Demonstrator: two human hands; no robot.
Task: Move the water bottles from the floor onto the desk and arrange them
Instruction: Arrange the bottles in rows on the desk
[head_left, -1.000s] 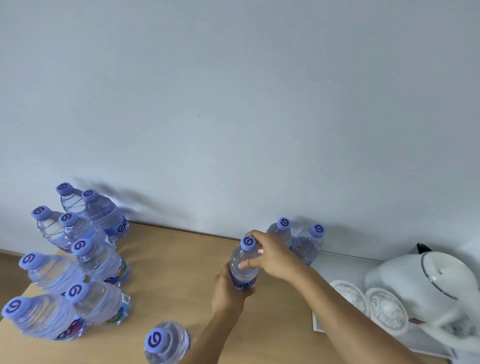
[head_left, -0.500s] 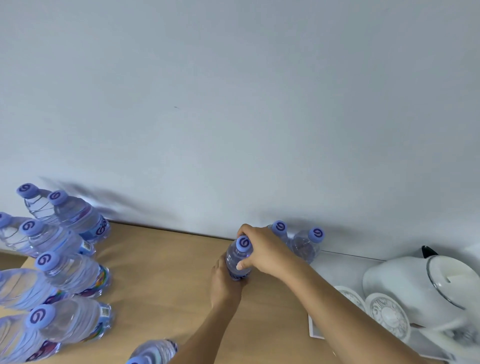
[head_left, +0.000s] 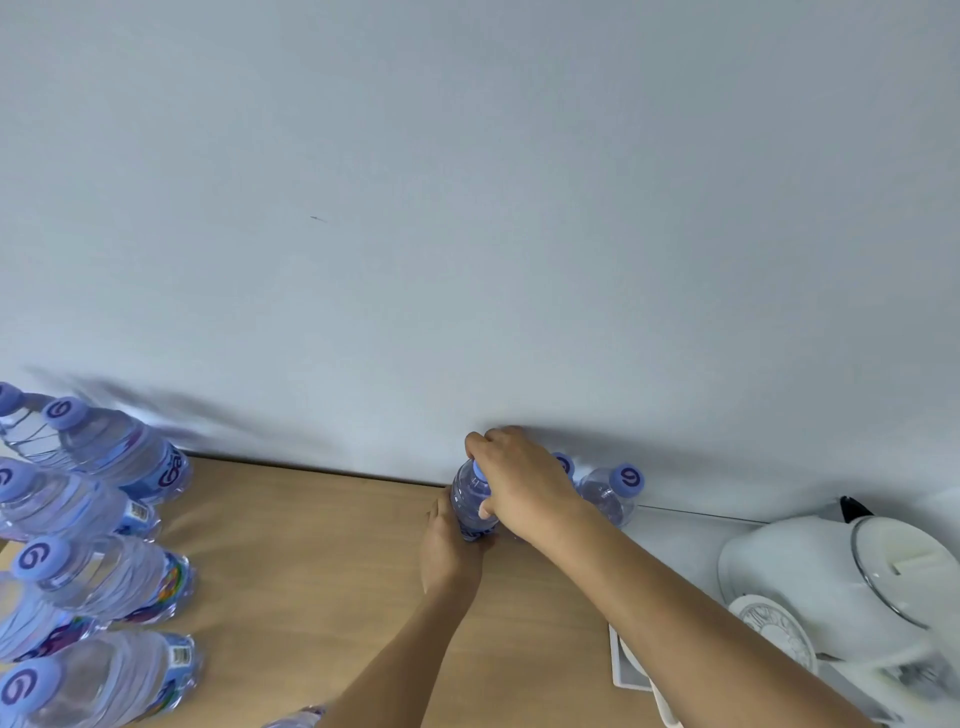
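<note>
Two hands meet on one water bottle (head_left: 470, 501) near the back of the wooden worktop (head_left: 311, 561), just in front of the pale wall (head_left: 467, 208). The right hand (head_left: 519, 486) comes over the top, fingers curled round the neck and blue cap, thumb pressed on the shoulder. The left hand (head_left: 449, 551) wraps the lower body from the near side, so most of the label is covered. The bottle stands upright, or close to it (its base is hidden behind the left hand, so whether it rests on the wood or hangs just above it I cannot tell).

Just beside it, to the right and against the wall, stand two more bottles: one nearly hidden behind the right hand, with only part of its cap (head_left: 563, 463) showing, and a second bottle (head_left: 610, 493) in plain view.

On the left side of the worktop stands a cluster of bottles (head_left: 104, 519), packed close together, all with the same blue swirl-marked caps; they run off the frame's left edge. The cap end of another bottle (head_left: 298, 721) pokes in at the bottom edge.

At the far right sits a white kettle (head_left: 831, 582), with a white patterned dish (head_left: 779, 631) just in front of it, on a white tray (head_left: 626, 670).
</note>
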